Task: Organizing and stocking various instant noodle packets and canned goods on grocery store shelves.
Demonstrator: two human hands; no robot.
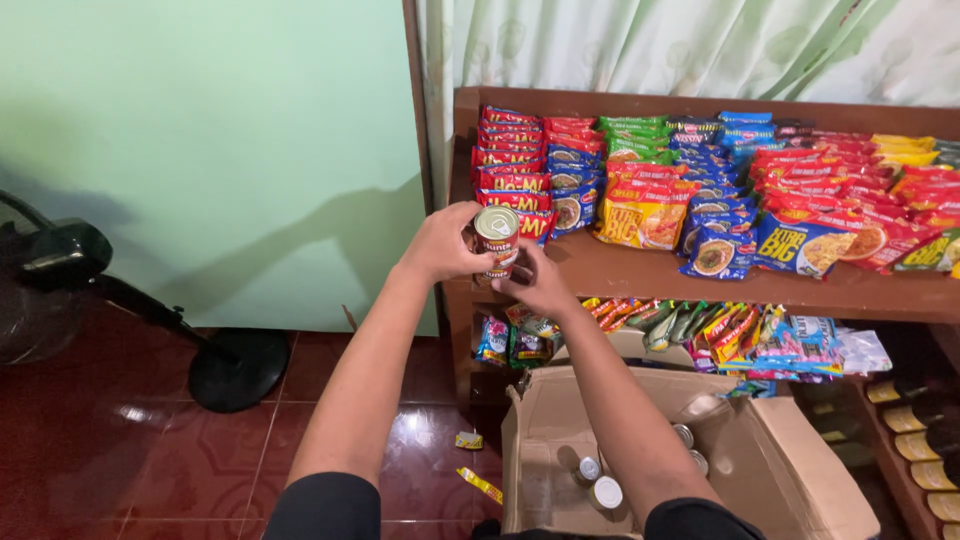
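Both hands meet on one can [497, 238], at the left end of the upper shelf [640, 272]. Our left hand [443, 243] is curled about half closed around the side of the can, and our right hand [535, 280] is closed under its lower part, so the can is held upright in the air, just in front of the shelf edge and just beside the red packets [512, 165]. We cannot tell if its bottom already touches the wood.

We judge that the main risk is the narrow free place. Packets cover almost the whole shelf, and only a bare strip stays along the front. If we set the can too near this edge, it can tip forward and fall to the tiled floor [130, 450] or into the open box [650, 450] below, where other cans [605, 492] stand. A dent is then possible.

A second risk is the packets. If we push the can back to win place, it can press the red packets behind it and the row can slide or fall over.

Our right arm also crosses above the box and the lower shelf of sachets [690, 325]; a careless pull back can sweep some out.
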